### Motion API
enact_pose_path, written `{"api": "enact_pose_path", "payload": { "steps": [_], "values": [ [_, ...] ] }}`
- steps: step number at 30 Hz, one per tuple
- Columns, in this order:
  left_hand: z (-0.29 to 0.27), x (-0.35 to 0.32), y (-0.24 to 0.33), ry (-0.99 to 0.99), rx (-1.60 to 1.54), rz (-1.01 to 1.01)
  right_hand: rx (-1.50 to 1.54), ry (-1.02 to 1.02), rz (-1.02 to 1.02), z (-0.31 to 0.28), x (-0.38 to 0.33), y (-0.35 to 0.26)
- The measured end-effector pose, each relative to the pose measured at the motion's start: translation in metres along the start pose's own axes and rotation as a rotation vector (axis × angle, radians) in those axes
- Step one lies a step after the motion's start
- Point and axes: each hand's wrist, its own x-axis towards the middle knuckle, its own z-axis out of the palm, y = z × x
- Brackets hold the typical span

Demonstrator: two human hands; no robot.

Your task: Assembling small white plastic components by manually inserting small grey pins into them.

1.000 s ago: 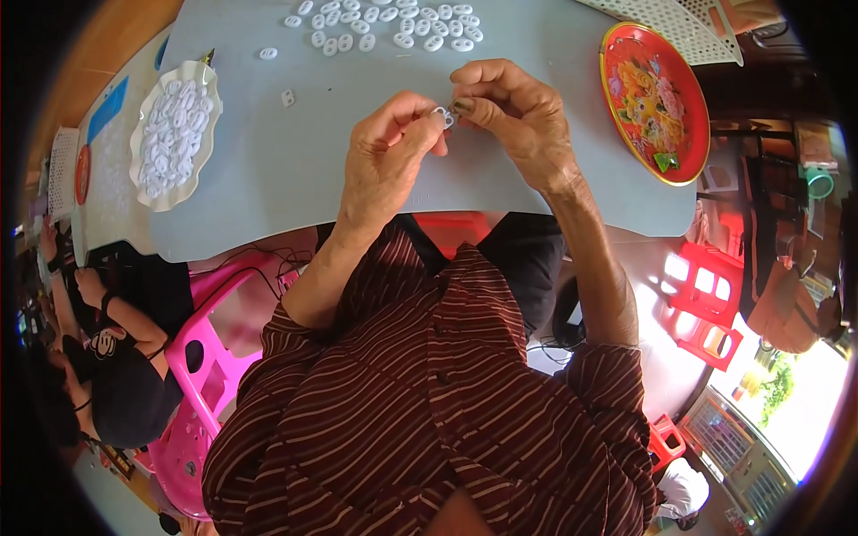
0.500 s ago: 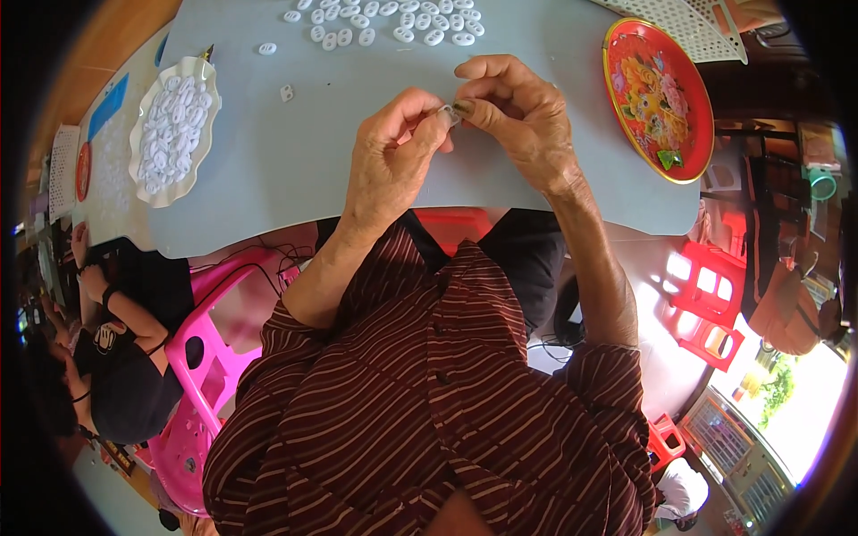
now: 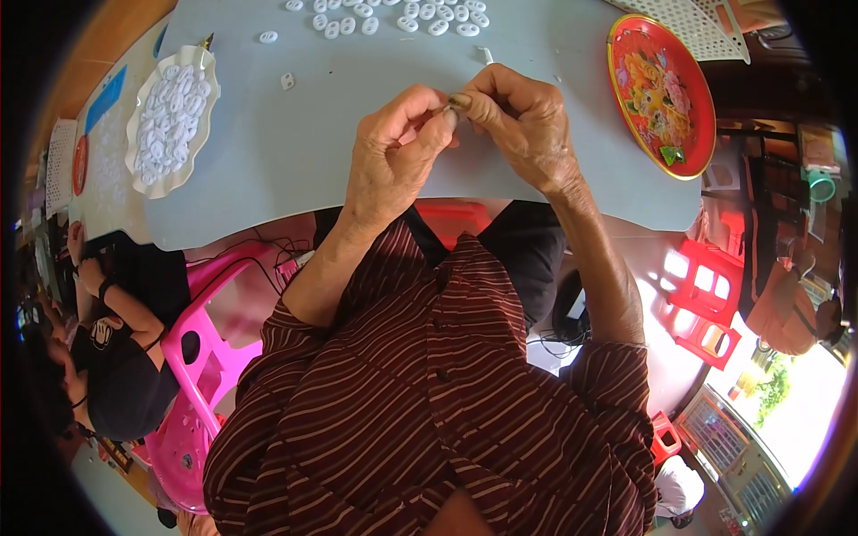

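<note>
My left hand (image 3: 393, 152) and my right hand (image 3: 529, 129) meet above the table. Thumb and forefinger of each are pinched together at one spot. Between the fingertips sits a small whitish piece (image 3: 452, 108), mostly covered, so its shape cannot be told. Past my right fingers lies a short white stick-like bit (image 3: 485, 55). White oval pieces with two holes (image 3: 437, 28) lie spread at the far edge. A single oval (image 3: 268, 37) and a small white two-holed piece (image 3: 287, 81) rest to the left of my hands.
A wavy-rimmed white dish (image 3: 207, 125) heaped with white ovals stands at the left. At the right is a red floral tray (image 3: 706, 121), near a white perforated basket (image 3: 715, 40). A person in black (image 3: 134, 384) sits left, beside a pink chair (image 3: 201, 344). Red stools (image 3: 706, 286) stand right.
My right fingers have curled inward and come down from their raised, spread pose. The pinched piece is more covered now. The white stick-like bit behind the right hand has come into view.
</note>
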Motion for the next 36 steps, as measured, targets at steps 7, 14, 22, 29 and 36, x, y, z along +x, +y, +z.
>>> {"api": "enact_pose_path", "payload": {
  "steps": [7,14,22,29,36],
  "values": [
    [0.000,-0.001,0.004,0.044,-0.070,0.015,0.140,-0.041,0.098,-0.002,0.000,-0.002],
    [0.001,-0.001,0.000,0.054,-0.111,0.030,0.232,0.025,0.024,0.005,-0.004,0.000],
    [-0.005,0.001,-0.009,0.020,-0.124,0.041,0.258,0.084,0.058,0.016,-0.005,-0.002],
    [-0.013,-0.004,0.007,0.005,-0.070,0.017,0.290,0.047,0.049,0.013,-0.008,0.004],
    [-0.074,0.010,0.024,0.122,0.407,0.160,0.437,0.077,0.044,0.008,-0.008,0.015]
  ]
}}
